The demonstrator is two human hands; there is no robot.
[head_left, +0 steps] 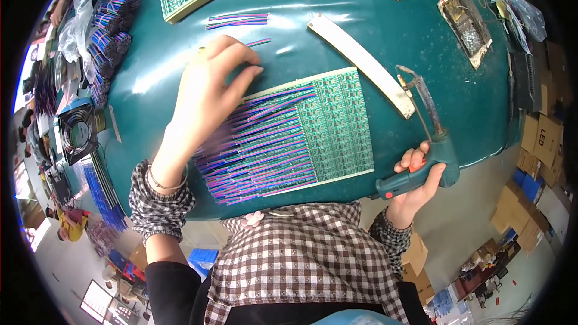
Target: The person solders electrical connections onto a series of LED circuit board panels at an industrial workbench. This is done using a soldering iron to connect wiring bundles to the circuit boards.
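Worktop [373,18] first: it is big, dark green and shiny, and it holds everything else. In the middle lies the green board panel [337,123], a flat sheet made of many little circuit boards. Its right part is bare green. Its left part is covered by the row of striped wires [265,150], purple, blue and pink, lying side by side. Each wire runs long from left to right, a bit uphill toward the right, with one end on the panel and the other end sticking out past its left edge.

Next comes the left hand [208,93]. It sits right over the top left corner of the wire row, fingers bent down and a little spread, tips touching the top wires or the worktop just beside them. I cannot tell if it pinches one wire. This hand is the near one to the wires.

The right hand [418,177] is off past the right edge of the panel, at the front rim of the worktop. It is wrapped tight around the green handle of the soldering iron [430,120]. The iron's thin metal tip points up and away, toward the long pale strip [361,63], not at the panel.

A few loose wires [238,21] lie farther back.
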